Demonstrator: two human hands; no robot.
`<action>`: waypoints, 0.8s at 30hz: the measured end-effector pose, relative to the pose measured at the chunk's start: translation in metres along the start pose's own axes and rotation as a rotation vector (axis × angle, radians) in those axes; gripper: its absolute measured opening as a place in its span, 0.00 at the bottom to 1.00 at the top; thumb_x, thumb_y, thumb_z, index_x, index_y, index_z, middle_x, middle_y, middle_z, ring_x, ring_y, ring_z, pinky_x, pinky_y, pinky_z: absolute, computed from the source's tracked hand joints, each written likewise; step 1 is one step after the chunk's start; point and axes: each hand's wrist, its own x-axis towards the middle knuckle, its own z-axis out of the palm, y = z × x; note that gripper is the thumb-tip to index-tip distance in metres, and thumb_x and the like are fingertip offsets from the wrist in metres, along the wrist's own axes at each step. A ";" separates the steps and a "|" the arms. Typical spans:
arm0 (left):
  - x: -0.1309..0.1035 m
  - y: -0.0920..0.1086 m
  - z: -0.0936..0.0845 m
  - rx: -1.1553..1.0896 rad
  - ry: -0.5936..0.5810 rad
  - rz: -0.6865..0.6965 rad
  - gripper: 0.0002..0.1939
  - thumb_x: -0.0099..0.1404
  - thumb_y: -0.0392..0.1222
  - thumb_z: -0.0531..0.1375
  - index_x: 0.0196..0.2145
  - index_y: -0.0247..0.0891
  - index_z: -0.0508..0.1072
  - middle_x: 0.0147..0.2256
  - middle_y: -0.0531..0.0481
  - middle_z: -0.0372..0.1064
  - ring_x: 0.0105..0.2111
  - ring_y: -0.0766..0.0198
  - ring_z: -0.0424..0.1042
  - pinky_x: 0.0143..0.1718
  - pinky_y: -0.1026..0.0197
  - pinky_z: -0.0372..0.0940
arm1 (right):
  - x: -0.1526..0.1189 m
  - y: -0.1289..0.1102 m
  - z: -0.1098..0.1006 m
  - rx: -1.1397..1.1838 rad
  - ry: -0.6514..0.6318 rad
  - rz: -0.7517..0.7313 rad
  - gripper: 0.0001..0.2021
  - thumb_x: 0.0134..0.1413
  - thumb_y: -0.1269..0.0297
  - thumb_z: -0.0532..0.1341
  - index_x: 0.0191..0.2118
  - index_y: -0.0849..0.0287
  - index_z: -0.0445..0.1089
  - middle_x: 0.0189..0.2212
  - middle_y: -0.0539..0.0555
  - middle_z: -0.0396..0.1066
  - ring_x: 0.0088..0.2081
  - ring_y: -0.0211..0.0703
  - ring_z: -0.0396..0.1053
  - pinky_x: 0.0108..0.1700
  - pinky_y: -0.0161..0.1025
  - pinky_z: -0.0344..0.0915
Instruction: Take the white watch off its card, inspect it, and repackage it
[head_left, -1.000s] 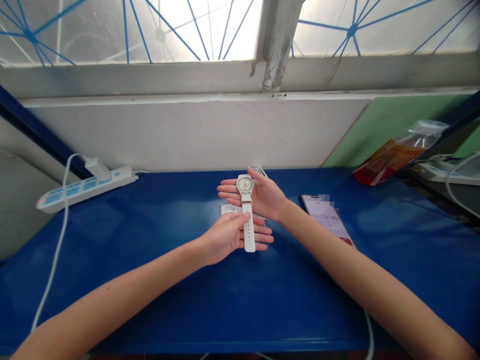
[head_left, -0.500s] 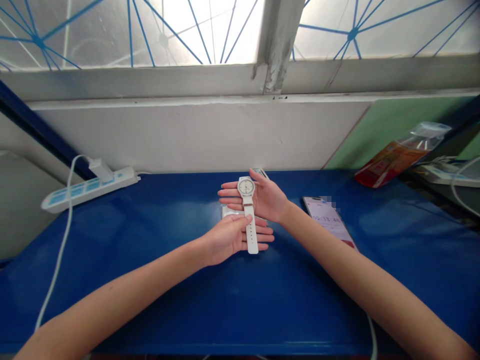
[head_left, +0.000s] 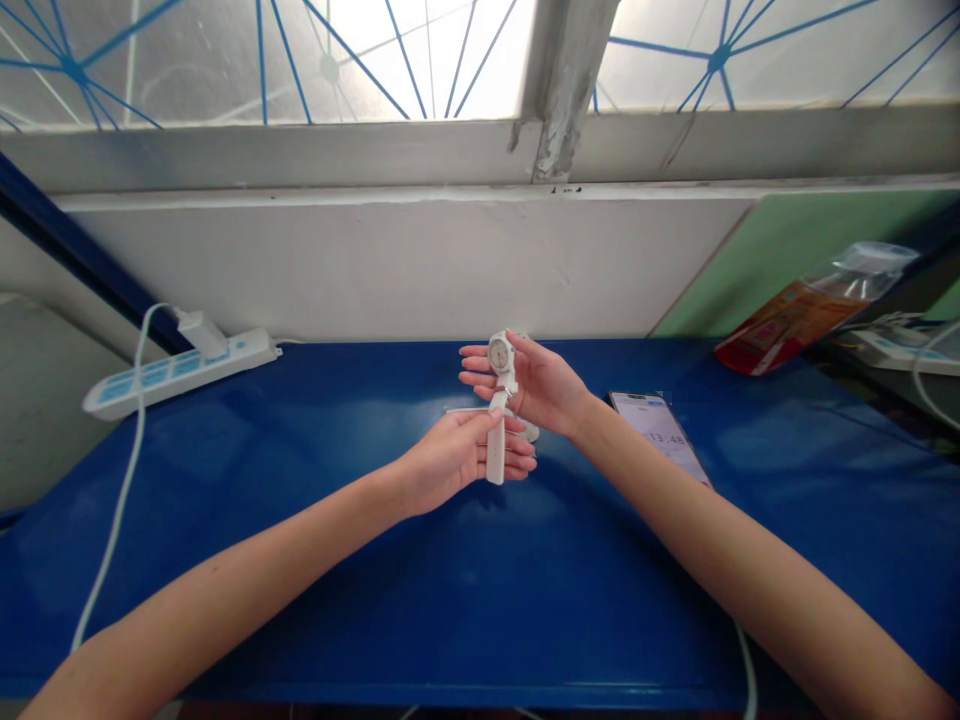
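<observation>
A white wristwatch (head_left: 499,353) with a pale round dial hangs tilted between both hands above the blue table. My left hand (head_left: 442,455) pinches the lower end of its white strap (head_left: 496,450), thumb in front and fingers stretched behind. At the dial end, my right hand (head_left: 551,390) holds the case, its thumb at the case's edge and its fingers extended behind it. A metal buckle (head_left: 504,391) shows on the strap between the hands. Under the hands lies a whitish, clear-edged item (head_left: 531,433), mostly hidden, so its kind cannot be made out.
On the blue table (head_left: 360,610), a phone (head_left: 660,430) with a timer lies beside my right forearm. A white power strip (head_left: 184,370) with a plugged-in charger and cable sits at the left. A tilted drink bottle (head_left: 814,310) is at the right, near the wall.
Both hands have shifted slightly up and away with the watch. The dial has tipped and turned, and the strap now bends at the buckle.
</observation>
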 end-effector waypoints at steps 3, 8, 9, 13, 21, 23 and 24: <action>0.000 0.004 0.000 -0.040 0.005 0.077 0.08 0.72 0.35 0.54 0.40 0.29 0.71 0.30 0.42 0.76 0.29 0.61 0.77 0.39 0.57 0.70 | 0.002 -0.003 -0.002 -0.010 0.114 -0.147 0.16 0.67 0.60 0.52 0.37 0.63 0.74 0.28 0.53 0.78 0.32 0.37 0.77 0.35 0.31 0.72; -0.001 0.003 -0.002 -0.065 -0.076 0.091 0.14 0.74 0.36 0.49 0.42 0.26 0.73 0.34 0.37 0.77 0.33 0.57 0.78 0.41 0.53 0.70 | 0.001 0.002 0.001 -0.033 0.097 -0.245 0.11 0.62 0.59 0.60 0.33 0.59 0.74 0.32 0.51 0.79 0.37 0.38 0.77 0.41 0.33 0.72; -0.001 0.002 -0.002 -0.066 -0.097 0.090 0.14 0.74 0.37 0.51 0.41 0.25 0.73 0.34 0.36 0.77 0.34 0.56 0.79 0.42 0.52 0.70 | -0.001 0.004 0.002 -0.042 0.039 -0.212 0.10 0.62 0.59 0.60 0.37 0.59 0.75 0.34 0.52 0.79 0.39 0.39 0.77 0.44 0.35 0.72; -0.001 -0.002 -0.004 -0.045 -0.180 0.073 0.13 0.69 0.42 0.59 0.38 0.25 0.74 0.36 0.34 0.77 0.35 0.53 0.79 0.43 0.51 0.70 | -0.006 0.007 0.006 -0.101 -0.170 -0.072 0.13 0.58 0.65 0.63 0.48 0.61 0.72 0.40 0.55 0.79 0.43 0.42 0.76 0.52 0.41 0.69; 0.000 -0.009 -0.009 -0.031 -0.234 -0.032 0.13 0.70 0.42 0.58 0.37 0.26 0.74 0.36 0.33 0.77 0.36 0.53 0.79 0.42 0.51 0.70 | -0.004 0.004 -0.002 -0.072 -0.240 -0.008 0.13 0.55 0.77 0.58 0.47 0.69 0.73 0.41 0.60 0.79 0.43 0.43 0.77 0.46 0.35 0.73; 0.001 -0.011 -0.009 -0.033 -0.221 -0.031 0.13 0.70 0.41 0.58 0.37 0.26 0.75 0.37 0.33 0.77 0.37 0.52 0.79 0.43 0.51 0.70 | -0.002 0.004 -0.004 -0.073 -0.219 0.025 0.14 0.56 0.78 0.56 0.46 0.70 0.72 0.39 0.61 0.79 0.41 0.42 0.78 0.45 0.34 0.74; 0.002 -0.012 -0.009 -0.037 -0.210 -0.025 0.13 0.70 0.41 0.57 0.38 0.26 0.75 0.38 0.33 0.77 0.38 0.52 0.79 0.44 0.51 0.70 | -0.002 0.004 -0.004 -0.074 -0.198 0.034 0.14 0.56 0.78 0.56 0.46 0.70 0.72 0.39 0.61 0.79 0.41 0.42 0.78 0.45 0.34 0.74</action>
